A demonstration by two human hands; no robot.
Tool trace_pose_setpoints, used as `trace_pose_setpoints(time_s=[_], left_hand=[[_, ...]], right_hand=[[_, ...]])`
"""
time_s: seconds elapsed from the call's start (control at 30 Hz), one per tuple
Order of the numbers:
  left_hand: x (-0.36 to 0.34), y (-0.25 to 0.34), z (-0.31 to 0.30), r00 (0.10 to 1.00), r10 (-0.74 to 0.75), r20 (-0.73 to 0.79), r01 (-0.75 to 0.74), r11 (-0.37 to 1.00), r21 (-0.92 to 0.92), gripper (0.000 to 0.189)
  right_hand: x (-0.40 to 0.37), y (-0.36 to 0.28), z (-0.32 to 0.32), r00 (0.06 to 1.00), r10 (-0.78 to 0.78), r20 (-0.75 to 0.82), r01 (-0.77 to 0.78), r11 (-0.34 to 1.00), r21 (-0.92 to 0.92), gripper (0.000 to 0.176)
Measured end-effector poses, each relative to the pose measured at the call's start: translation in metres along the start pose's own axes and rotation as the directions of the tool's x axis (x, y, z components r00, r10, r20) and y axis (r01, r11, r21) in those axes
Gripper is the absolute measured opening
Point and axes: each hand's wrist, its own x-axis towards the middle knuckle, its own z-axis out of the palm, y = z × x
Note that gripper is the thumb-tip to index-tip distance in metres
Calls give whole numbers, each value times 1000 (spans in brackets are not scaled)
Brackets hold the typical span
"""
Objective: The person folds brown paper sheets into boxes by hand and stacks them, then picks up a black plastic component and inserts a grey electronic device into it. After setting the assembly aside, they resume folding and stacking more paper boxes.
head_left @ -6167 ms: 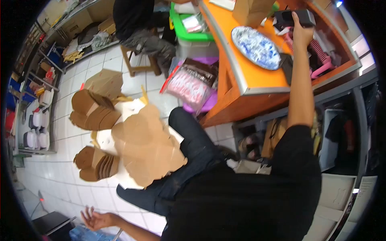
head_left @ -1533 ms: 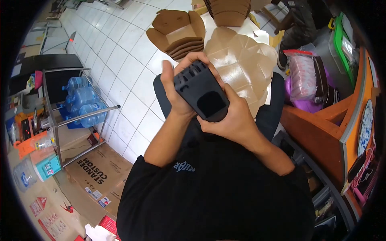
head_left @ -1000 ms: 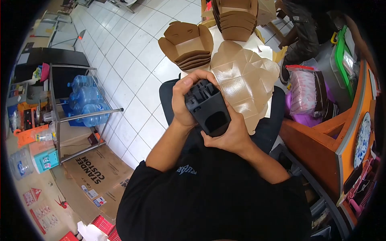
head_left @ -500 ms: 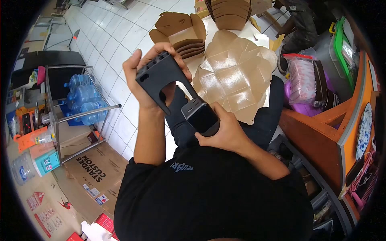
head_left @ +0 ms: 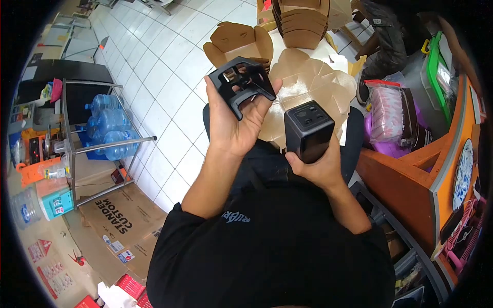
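A black plastic holder (head_left: 241,84) with cut-out openings rests on the palm and fingers of my left hand (head_left: 239,123), tilted above my lap. My right hand (head_left: 321,164) grips a black box-shaped device (head_left: 308,133) with ports on its upper end. The two objects are apart. Beyond them lies an unfolded brown cardboard sheet (head_left: 308,82) with a shiny inner face. Folded brown cartons (head_left: 241,43) stand behind the holder, and a taller stack of cartons (head_left: 302,25) is at the top.
Blue water bottles (head_left: 108,126) sit in a metal rack (head_left: 110,145) at left, over a flat cardboard box (head_left: 120,220). An orange wooden frame (head_left: 405,190), plastic-wrapped packages (head_left: 386,110) and a green-edged bin (head_left: 436,77) are at right. Another person's leg (head_left: 387,41) shows at top right.
The device is now clear of the holder, moved right and held more upright. My left hand has turned palm up beneath the holder and shifted right. The view has shifted slightly.
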Motion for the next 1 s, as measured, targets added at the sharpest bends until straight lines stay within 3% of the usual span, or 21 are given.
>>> trace_pose_setpoints(time_s=[0.13, 0.17, 0.27, 0.3, 0.37, 0.6, 0.7, 0.73, 0.8, 0.9, 1.0], left_hand=[[4, -6, -6, 998, -43, 53, 40, 997, 67, 59], [4, -9, -4, 999, -23, 33, 18, 991, 135, 70], [7, -11, -8, 999, -10, -43, 19, 977, 210, 78], [7, -12, -6, 997, -1, -83, 20, 975, 222, 79], [5, -14, 0, 988, 20, -155, 19, 969, 246, 83], [1, -15, -15, 995, -14, -98, 42, 956, 291, 74], [-1, -6, -25, 994, -83, -73, 103, 941, 322, 61], [-3, -6, -16, 989, 63, -132, 15, 854, 520, 56], [2, 13, -19, 986, 134, 100, -164, 665, 728, 53], [0, 39, -2, 934, 205, 292, -355, 452, 819, 54], [3, 39, 12, 876, 329, 351, -480, 546, 686, 70]], right_hand=[[-1, -7, -3, 993, -104, 51, 101, 993, 58, 72], [-1, -13, -2, 998, -40, 52, 38, 999, 32, 71], [6, -10, -3, 997, -52, 57, 56, 996, -73, 68], [6, -9, -1, 1000, 11, 10, -11, 998, -54, 67], [8, -7, -4, 999, -52, -9, 50, 994, -99, 67], [8, 4, -14, 988, -152, -5, 151, 986, -69, 67], [8, 3, -18, 965, -256, 62, 263, 943, -205, 70], [7, 2, -18, 961, -268, 72, 277, 934, -224, 70], [6, 5, -19, 976, -211, 64, 219, 960, -177, 70], [6, 7, -22, 975, -209, 82, 219, 963, -159, 70], [14, 9, -25, 947, -280, 156, 305, 937, -171, 71]])
